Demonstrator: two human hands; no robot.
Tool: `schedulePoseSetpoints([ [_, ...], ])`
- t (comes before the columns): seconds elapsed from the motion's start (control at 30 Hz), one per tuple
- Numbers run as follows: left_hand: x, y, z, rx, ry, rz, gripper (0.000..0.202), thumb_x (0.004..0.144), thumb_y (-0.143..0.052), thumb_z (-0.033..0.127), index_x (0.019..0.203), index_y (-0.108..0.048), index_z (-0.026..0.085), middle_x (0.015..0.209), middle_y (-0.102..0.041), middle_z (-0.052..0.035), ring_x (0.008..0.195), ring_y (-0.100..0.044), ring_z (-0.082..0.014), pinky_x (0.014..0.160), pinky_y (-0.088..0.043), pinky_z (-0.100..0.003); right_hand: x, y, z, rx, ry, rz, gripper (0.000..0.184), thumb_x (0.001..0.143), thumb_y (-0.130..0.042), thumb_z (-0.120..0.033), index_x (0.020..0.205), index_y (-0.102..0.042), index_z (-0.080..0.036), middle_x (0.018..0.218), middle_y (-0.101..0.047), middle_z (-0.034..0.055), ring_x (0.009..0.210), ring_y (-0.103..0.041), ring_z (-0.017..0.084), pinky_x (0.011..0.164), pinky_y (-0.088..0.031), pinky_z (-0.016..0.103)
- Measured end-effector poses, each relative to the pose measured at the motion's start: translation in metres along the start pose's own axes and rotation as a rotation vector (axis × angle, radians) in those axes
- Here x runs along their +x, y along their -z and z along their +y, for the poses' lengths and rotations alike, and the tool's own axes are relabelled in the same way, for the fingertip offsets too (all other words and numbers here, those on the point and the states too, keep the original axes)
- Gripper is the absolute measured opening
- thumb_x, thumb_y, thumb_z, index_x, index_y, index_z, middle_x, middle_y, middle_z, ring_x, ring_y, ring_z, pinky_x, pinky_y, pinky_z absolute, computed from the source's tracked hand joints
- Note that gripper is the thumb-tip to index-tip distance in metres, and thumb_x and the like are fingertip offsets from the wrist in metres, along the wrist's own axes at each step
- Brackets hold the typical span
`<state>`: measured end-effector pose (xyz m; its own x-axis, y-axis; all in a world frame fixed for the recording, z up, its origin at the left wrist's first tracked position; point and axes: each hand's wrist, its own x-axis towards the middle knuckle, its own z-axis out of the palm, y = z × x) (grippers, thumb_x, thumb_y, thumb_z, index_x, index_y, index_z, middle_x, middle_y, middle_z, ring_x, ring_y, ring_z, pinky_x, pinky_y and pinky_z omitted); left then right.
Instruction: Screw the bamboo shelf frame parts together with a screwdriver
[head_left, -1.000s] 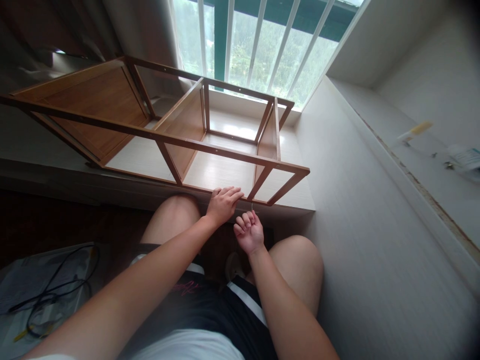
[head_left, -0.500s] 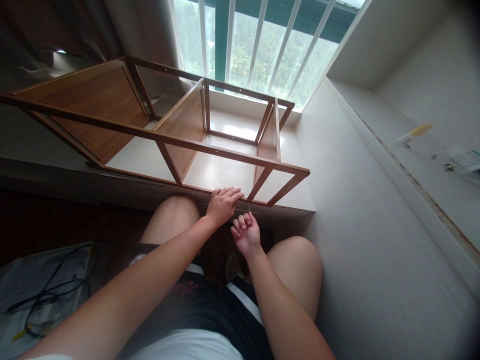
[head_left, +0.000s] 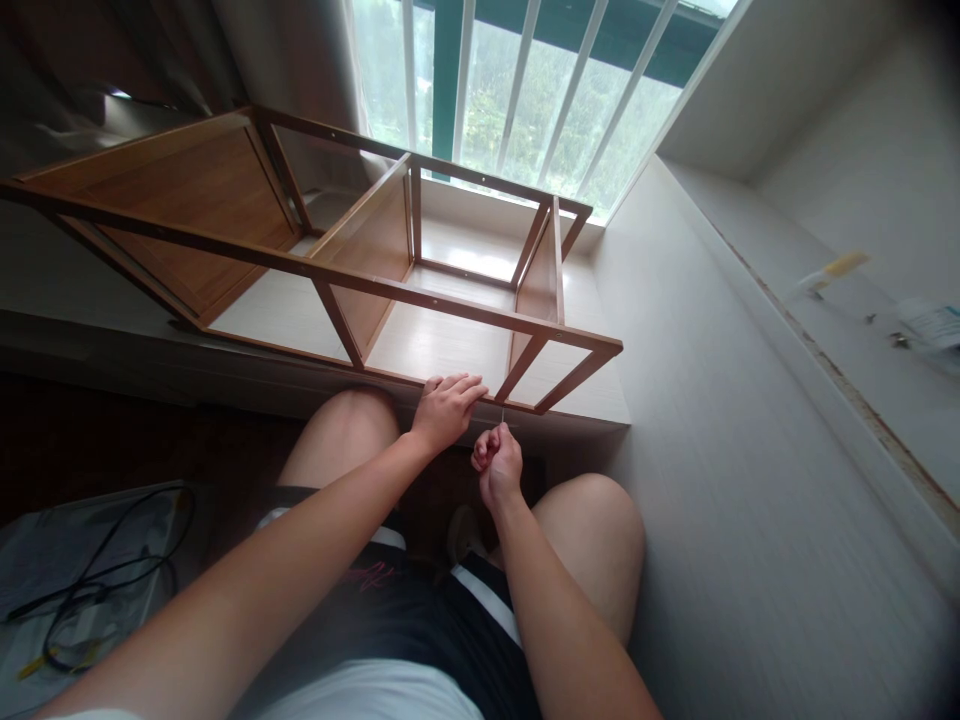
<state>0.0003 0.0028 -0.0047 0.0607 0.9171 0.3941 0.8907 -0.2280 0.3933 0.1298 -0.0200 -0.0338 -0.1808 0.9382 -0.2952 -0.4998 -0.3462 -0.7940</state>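
A brown wooden shelf frame (head_left: 375, 285) lies on its side on a pale ledge in front of me, with panels set across it. My left hand (head_left: 446, 408) is closed over its near lower rail, the fingers pointing right along the wood. Just right of it and lower, my right hand (head_left: 498, 462) is closed in a pinch. From its fingertips a thin metal rod (head_left: 503, 415), like a hex key, points up to the rail near an upright. The rod's tip and the rest of it in the palm are hidden.
Close on the right rises a pale panel wall (head_left: 712, 400); a yellow-handled tool (head_left: 844, 264) and small blurred items lie on a shelf beyond it. A barred window (head_left: 517, 100) is behind the frame. Black cables (head_left: 97, 590) rest on a box at lower left. My knees flank the hands.
My right hand has turned at the wrist and shifted slightly right, its fingers more curled. The left hand keeps its place on the rail, and the frame has stayed still.
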Motion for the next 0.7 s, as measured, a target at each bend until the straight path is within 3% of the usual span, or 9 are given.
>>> schedulePoseSetpoints([
  [0.17,0.000,0.000,0.000,-0.001,0.002,-0.003,0.031,0.094,-0.043,0.024,0.115,-0.063,0.033,0.132,-0.060,0.0003,0.125,-0.050,-0.0211,0.100,-0.030,-0.043,0.004,0.004,0.004,-0.198,0.077,0.091,0.038,0.092,-0.038,-0.050,0.065,-0.034,-0.023,0.049,-0.041,-0.0070,0.037,-0.026,0.008,0.037,-0.020,0.023],
  [0.37,-0.001,-0.001,-0.002,-0.002,0.004,-0.003,0.031,0.093,-0.044,0.024,0.115,-0.063,0.033,0.132,-0.060,0.0007,0.125,-0.050,-0.0208,0.100,-0.030,-0.043,0.004,0.011,-0.002,-0.790,0.333,0.239,0.046,0.095,-0.034,-0.046,0.056,-0.040,-0.022,0.047,-0.046,-0.0032,0.046,-0.042,0.012,0.053,-0.033,0.027],
  [0.47,-0.001,-0.002,-0.002,-0.001,0.004,0.001,0.030,0.094,-0.044,0.025,0.115,-0.063,0.033,0.132,-0.060,0.0006,0.125,-0.050,-0.0209,0.100,-0.030,-0.043,0.003,0.013,-0.004,-0.914,0.366,0.257,0.046,0.096,-0.034,-0.045,0.059,-0.046,-0.021,0.050,-0.050,-0.0020,0.048,-0.046,0.013,0.055,-0.033,0.027],
  [0.57,-0.001,-0.002,-0.001,0.002,0.001,0.004,0.030,0.095,-0.042,0.026,0.115,-0.063,0.033,0.132,-0.060,0.0011,0.125,-0.050,-0.0208,0.100,-0.030,-0.043,0.003,0.011,-0.002,-0.787,0.352,0.217,0.044,0.095,-0.036,-0.044,0.058,-0.042,-0.021,0.049,-0.047,-0.0027,0.047,-0.043,0.012,0.053,-0.032,0.027],
  [0.7,0.000,0.000,-0.001,0.002,0.001,-0.002,0.030,0.094,-0.043,0.025,0.115,-0.063,0.033,0.131,-0.060,0.0012,0.125,-0.050,-0.0209,0.099,-0.031,-0.043,0.003,0.004,-0.002,-0.273,0.100,0.054,0.040,0.094,-0.034,-0.046,0.061,-0.030,-0.023,0.048,-0.040,-0.0050,0.040,-0.029,0.011,0.041,-0.022,0.025],
])
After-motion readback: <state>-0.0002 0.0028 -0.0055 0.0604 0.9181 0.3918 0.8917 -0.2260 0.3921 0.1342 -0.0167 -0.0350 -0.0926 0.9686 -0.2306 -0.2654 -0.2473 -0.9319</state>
